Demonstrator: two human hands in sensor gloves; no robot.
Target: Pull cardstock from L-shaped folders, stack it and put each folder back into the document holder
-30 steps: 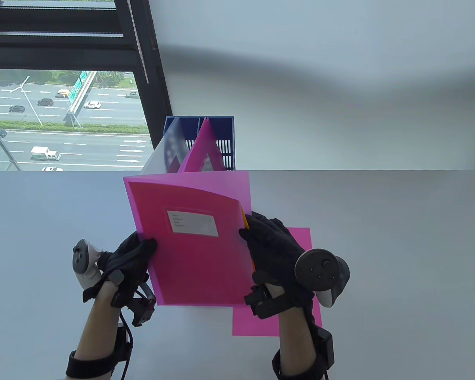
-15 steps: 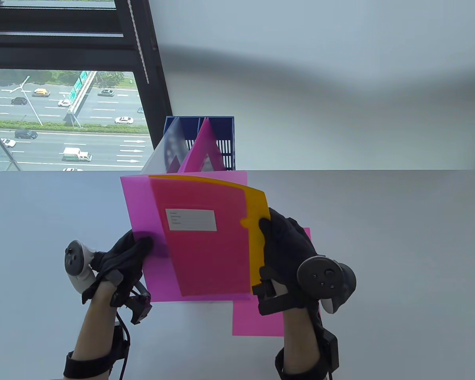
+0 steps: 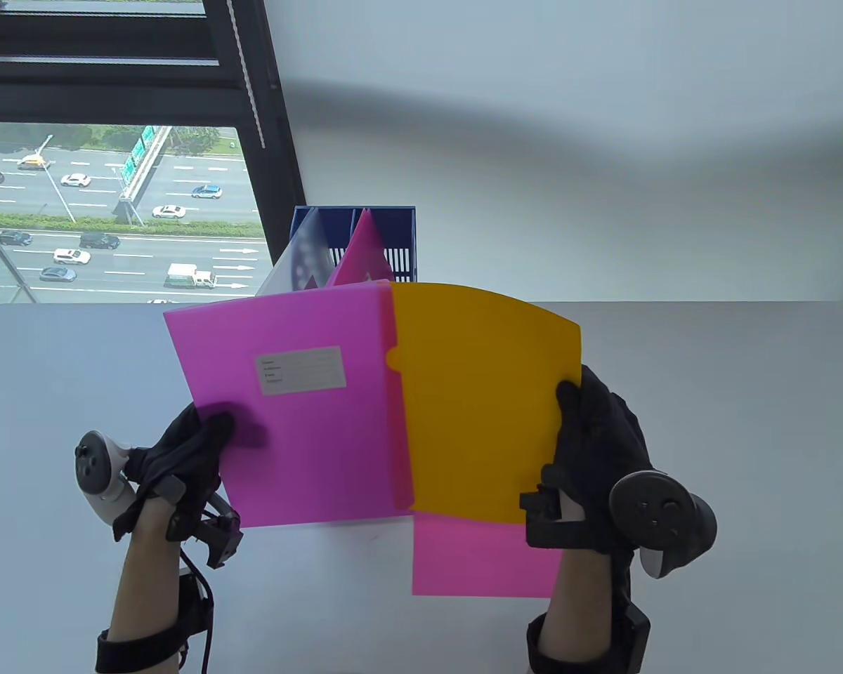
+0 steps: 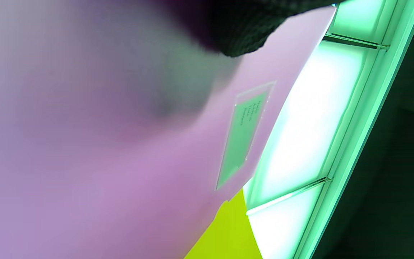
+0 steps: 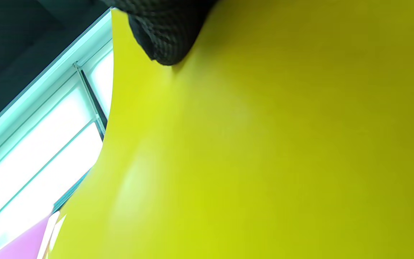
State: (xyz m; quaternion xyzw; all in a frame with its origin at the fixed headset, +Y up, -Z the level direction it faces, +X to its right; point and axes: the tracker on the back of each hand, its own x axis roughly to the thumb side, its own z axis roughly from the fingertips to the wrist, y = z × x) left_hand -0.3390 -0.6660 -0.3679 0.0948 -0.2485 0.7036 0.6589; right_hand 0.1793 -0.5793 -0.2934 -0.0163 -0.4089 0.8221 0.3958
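Note:
A translucent pink L-shaped folder (image 3: 288,407) with a white label is held above the table; my left hand (image 3: 200,439) pinches its lower left edge. An orange cardstock sheet (image 3: 481,393) sticks out of the folder's right side, nearly free, and my right hand (image 3: 590,435) pinches its right edge. The left wrist view shows the pink folder (image 4: 120,151) close up, and the right wrist view is filled by the orange cardstock (image 5: 264,144). A pink cardstock sheet (image 3: 481,558) lies flat on the table below them. The blue document holder (image 3: 386,246) stands at the table's far edge with a clear and a pink folder in it.
The grey table (image 3: 709,421) spreads wide to the right and left of the hands. A window (image 3: 112,210) lies beyond the far left edge and a white wall behind the holder.
My right hand has drawn the orange cardstock far out to the right of the pink folder, while my left hand has carried the folder a little to the left.

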